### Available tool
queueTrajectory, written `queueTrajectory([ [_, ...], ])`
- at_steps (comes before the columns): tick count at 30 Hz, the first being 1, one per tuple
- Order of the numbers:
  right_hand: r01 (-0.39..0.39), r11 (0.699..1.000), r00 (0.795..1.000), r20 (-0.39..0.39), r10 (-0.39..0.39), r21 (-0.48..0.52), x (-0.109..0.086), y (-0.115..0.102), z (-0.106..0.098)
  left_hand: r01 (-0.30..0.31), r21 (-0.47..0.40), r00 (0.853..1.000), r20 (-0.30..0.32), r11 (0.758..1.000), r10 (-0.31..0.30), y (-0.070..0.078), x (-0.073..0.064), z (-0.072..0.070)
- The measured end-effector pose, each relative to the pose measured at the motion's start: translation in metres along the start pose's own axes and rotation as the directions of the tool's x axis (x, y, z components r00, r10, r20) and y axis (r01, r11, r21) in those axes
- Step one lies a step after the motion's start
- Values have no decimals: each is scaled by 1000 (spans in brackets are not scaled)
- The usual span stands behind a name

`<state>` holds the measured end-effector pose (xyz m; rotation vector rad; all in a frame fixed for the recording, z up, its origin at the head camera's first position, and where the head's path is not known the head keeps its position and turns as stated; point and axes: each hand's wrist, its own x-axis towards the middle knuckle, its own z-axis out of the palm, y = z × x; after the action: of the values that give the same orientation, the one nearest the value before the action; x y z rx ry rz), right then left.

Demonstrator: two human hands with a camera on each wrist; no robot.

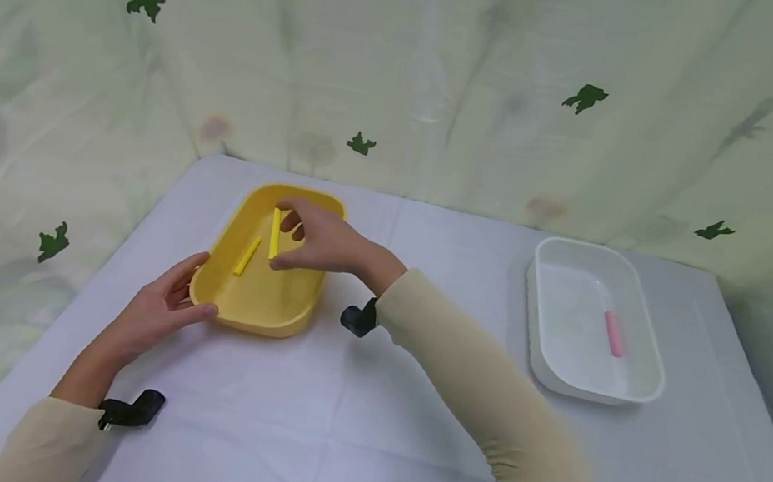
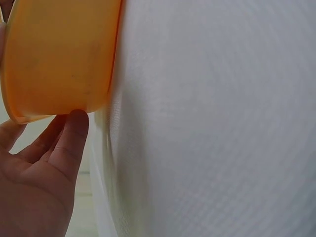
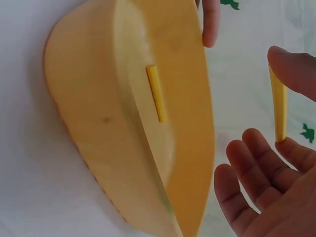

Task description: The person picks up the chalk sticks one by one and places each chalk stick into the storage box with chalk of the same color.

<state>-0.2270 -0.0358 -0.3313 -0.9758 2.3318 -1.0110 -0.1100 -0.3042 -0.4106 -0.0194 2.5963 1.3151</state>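
Observation:
Over the yellow tub (image 1: pixel 276 316), my right hand (image 1: pixel 326 240) pinches a yellow stick (image 1: pixel 275 233) lengthwise, one end against the thumb and the other against the index finger. In the right wrist view this held stick (image 3: pixel 279 106) stands apart from the tub wall, and the other fingers are free of it. A second yellow stick (image 1: pixel 247 256) lies on the tub's floor. My left hand (image 1: pixel 157 310) holds the tub's near left corner, fingers at the left rim and thumb at the near side. The left wrist view shows fingertips against the tub's outer wall (image 2: pixel 59 64).
A white tub (image 1: pixel 546 334) stands on the right side of the table with a pink stick (image 1: pixel 613 333) inside. White cloth (image 1: pixel 325 434) covers the table. A patterned curtain (image 1: pixel 414 68) hangs behind and at the sides.

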Motion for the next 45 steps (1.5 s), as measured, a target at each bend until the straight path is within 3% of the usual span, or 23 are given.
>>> queueTrajectory([
  [15,-79,997,997,-11,79,-12,25,2,18,4,-12,1000,-3,1000,-4,-6,-1,1],
  [27,-108,994,994,-6,108,-31,29,8,24,-12,-20,1000,-4,1000,12,-4,0,2],
  [45,-120,982,992,-48,114,-149,37,11,32,-28,-35,1000,-6,999,28,-5,0,1],
])
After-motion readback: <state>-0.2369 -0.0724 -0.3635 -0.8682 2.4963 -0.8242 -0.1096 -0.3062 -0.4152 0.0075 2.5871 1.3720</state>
